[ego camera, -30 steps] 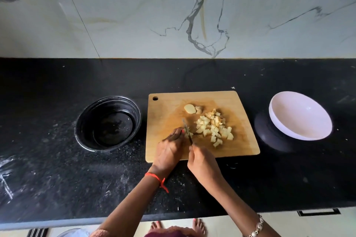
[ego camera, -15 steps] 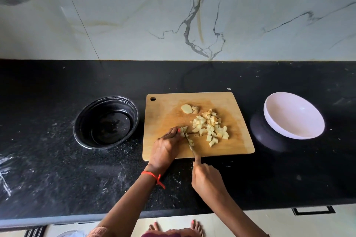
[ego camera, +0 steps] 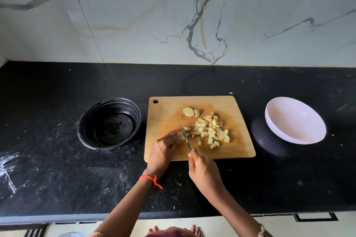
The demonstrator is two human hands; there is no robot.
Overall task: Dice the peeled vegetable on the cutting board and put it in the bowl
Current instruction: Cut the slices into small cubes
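- Your left hand (ego camera: 163,150) presses a vegetable piece (ego camera: 182,137) onto the cutting board (ego camera: 165,113).
- Your right hand (ego camera: 204,171) grips the knife (ego camera: 185,135), its blade just right of those fingertips.
- Diced cubes (ego camera: 212,131) lie right of the blade.
- A white bowl (ego camera: 294,121) sits right of the board and a black bowl (ego camera: 109,123) sits left.

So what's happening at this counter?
A person is dicing a peeled vegetable on the wooden cutting board. The right hand grips a small knife, blade down on the board, while the left hand presses its fingertips on the piece being cut. A pile of cubes lies right of the blade, an uncut end piece behind it. The white bowl has no cubes in it yet.
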